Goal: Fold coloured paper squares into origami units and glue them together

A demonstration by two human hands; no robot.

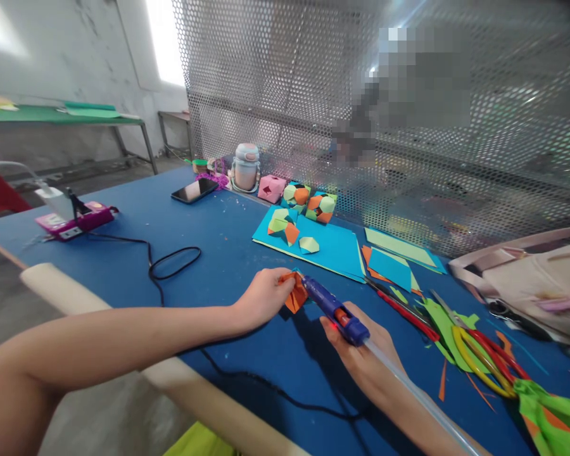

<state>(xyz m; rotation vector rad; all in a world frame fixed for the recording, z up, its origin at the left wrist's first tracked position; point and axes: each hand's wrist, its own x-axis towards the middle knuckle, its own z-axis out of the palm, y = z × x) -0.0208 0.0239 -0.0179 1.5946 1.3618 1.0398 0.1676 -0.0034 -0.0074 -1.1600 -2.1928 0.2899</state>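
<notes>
My left hand (pixel 262 299) pinches a folded orange paper piece (pixel 295 299) with a bit of blue at its edge, just above the blue table. In my right hand (pixel 365 354) is a blue hot glue gun (pixel 330 301), its tip at the top edge of the orange paper. A clear glue stick (pixel 408 383) sticks out of the gun's back end, and a small red light glows by my fingers. Beyond my hands, joined green and orange folded pieces (pixel 283 227) and a single pale green folded piece (pixel 308 245) lie on blue paper sheets (pixel 332 240).
Paper balls (pixel 321 206), a pink paper box (pixel 272 189), a bottle (pixel 246 168) and a phone (pixel 194 190) stand or lie along the back. Scissors (pixel 479 354), scraps and a bag (pixel 527 272) are at right. A black cord (pixel 149 253) runs from a purple power strip (pixel 76 220).
</notes>
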